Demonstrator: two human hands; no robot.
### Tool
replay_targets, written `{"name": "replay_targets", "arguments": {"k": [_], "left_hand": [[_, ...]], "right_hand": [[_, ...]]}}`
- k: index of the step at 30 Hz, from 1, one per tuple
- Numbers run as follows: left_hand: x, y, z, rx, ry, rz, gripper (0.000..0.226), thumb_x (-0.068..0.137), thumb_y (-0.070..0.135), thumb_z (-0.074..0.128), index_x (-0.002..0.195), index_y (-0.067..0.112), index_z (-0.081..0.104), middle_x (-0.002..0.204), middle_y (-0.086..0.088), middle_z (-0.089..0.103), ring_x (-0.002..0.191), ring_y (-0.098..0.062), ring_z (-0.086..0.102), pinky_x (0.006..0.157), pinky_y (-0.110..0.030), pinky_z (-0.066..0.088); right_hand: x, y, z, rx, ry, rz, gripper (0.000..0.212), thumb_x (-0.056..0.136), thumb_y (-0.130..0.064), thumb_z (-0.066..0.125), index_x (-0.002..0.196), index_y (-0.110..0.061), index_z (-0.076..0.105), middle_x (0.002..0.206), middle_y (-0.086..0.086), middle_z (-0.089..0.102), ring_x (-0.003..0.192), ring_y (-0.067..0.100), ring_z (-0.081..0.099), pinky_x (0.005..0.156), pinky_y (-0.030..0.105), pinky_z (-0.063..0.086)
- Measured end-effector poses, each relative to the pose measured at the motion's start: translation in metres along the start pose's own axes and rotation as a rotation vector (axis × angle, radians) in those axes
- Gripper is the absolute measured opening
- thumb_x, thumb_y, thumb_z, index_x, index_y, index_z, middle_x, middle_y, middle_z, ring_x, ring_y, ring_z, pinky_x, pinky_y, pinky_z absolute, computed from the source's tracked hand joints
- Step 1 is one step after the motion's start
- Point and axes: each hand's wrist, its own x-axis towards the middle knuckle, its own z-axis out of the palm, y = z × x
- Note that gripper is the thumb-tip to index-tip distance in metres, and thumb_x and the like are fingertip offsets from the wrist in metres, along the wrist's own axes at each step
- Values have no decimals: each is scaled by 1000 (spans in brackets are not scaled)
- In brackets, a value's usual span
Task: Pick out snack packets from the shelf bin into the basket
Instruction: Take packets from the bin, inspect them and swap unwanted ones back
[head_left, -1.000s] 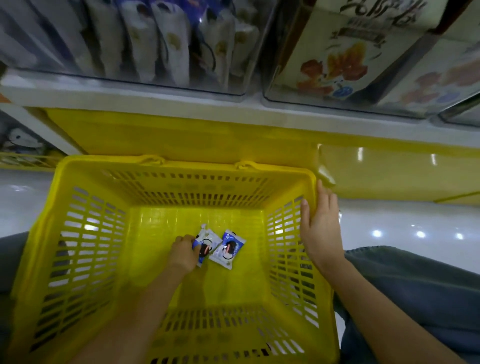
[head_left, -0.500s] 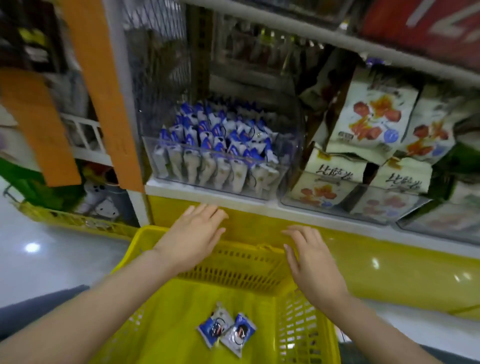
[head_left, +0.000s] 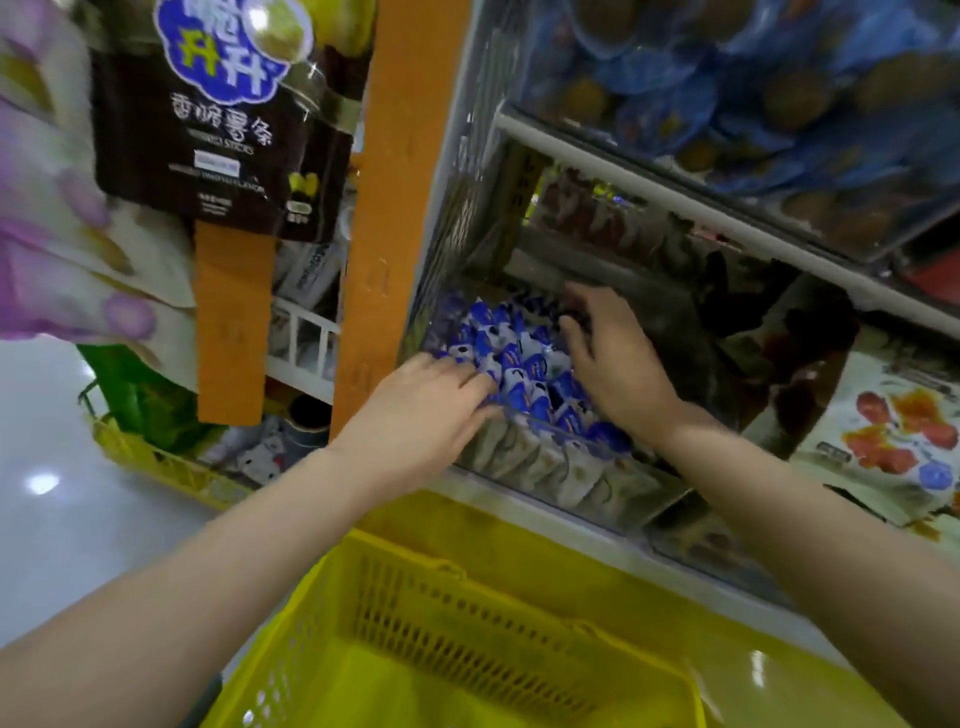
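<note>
Shop shelving fills the view, bins stacked tier on tier, and the action is on the lower shelf. Snack packets (head_left: 511, 358), blue and white, stand packed upright in rows inside the clear shelf bin (head_left: 571, 483). It sits at the left end of the shelf (head_left: 701, 566), hard against the wire mesh side panel (head_left: 467, 182). Left hand (head_left: 421, 415) reaches over the bin's front-left corner, fingers straight and laid on the front rows, gripping nothing. Right hand (head_left: 608, 364) is deeper, towards the back of the bin, fingers bent down among the packets. Whether they have closed on one I cannot tell; the frame is too smeared.

On to the risks. These packets look small, slick and jammed tight, so a pinch on one could drag its neighbours up and tip them over the front wall onto the floor. Two hands crowding one bin may also knock rows flat or shove the bin along the shelf. And the basket (head_left: 467, 613) lies below and in front of the shelf's front edge, so a loose drop could miss its rim.

Containers: the bin looks near full. Only part of the yellow basket shows, and no packet is visible in that part. Towards the shelf's right end, fruit-print bags (head_left: 893, 441) fill another bin. On the tier above sit blue packs (head_left: 753, 78).
</note>
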Motion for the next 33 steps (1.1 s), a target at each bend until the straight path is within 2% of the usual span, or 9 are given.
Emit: {"name": "replay_targets", "arguments": {"k": [3, 7, 10, 14, 17, 22, 25, 29, 33], "left_hand": [[0, -7, 6, -2, 25, 58, 40, 97, 34, 27, 100, 15, 61, 96, -2, 64, 90, -22, 58, 80, -29, 35], [-1, -12, 15, -47, 162, 111, 34, 94, 25, 35, 86, 11, 66, 79, -2, 65, 73, -22, 59, 70, -28, 36], [1, -14, 20, -59, 205, 133, 30, 93, 22, 39, 86, 11, 67, 78, -1, 66, 72, -21, 60, 71, -27, 36], [1, -14, 26, -85, 235, 123, 27, 92, 19, 42, 87, 11, 68, 80, -1, 66, 76, -21, 62, 74, -29, 38], [1, -15, 28, -86, 257, 127, 26, 92, 19, 44, 88, 12, 68, 81, 0, 67, 78, -20, 63, 75, -30, 40], [1, -14, 29, -86, 258, 120, 24, 92, 17, 45, 90, 11, 69, 81, -1, 66, 79, -21, 62, 77, -29, 39], [1, -13, 28, -78, 259, 120, 27, 93, 18, 43, 89, 11, 68, 79, -1, 65, 76, -22, 61, 75, -29, 38], [0, -12, 24, -75, 221, 103, 28, 93, 19, 41, 91, 12, 68, 80, -1, 65, 76, -21, 61, 74, -31, 41], [-1, -10, 17, -69, 159, 84, 31, 92, 22, 37, 89, 12, 67, 79, 0, 65, 75, -22, 60, 74, -29, 36]], "right_hand": [[43, 13, 24, 75, -70, 112, 32, 98, -24, 40, 125, -9, 47, 113, 14, 58, 99, 22, 55, 75, 22, 35], [78, 19, 52, 145, -187, 203, 34, 99, -21, 37, 130, -9, 44, 126, 19, 52, 106, 29, 53, 85, 28, 37], [96, 18, 65, 173, -244, 292, 34, 100, -26, 31, 117, -6, 54, 117, 20, 57, 93, 27, 53, 78, 33, 39], [118, 29, 71, 124, -281, 382, 47, 100, -34, 29, 107, -1, 61, 105, 19, 61, 92, 29, 57, 75, 31, 40], [127, 30, 75, 130, -353, 394, 41, 98, -39, 37, 91, -7, 62, 76, 7, 57, 62, 15, 52, 54, 24, 36], [136, 26, 84, 116, -424, 403, 34, 88, -44, 56, 93, -11, 60, 72, 0, 54, 59, 11, 48, 49, 21, 33], [138, 27, 86, 157, -359, 385, 26, 89, -31, 58, 98, -7, 64, 90, 8, 66, 66, 11, 55, 56, 21, 40], [132, 21, 82, 185, -77, 380, 26, 91, -25, 54, 104, -5, 64, 106, 16, 66, 93, 26, 62, 85, 37, 49], [104, 10, 59, 299, 173, 297, 29, 91, -25, 55, 116, -11, 59, 113, 4, 64, 99, 16, 59, 78, 21, 41]]}}
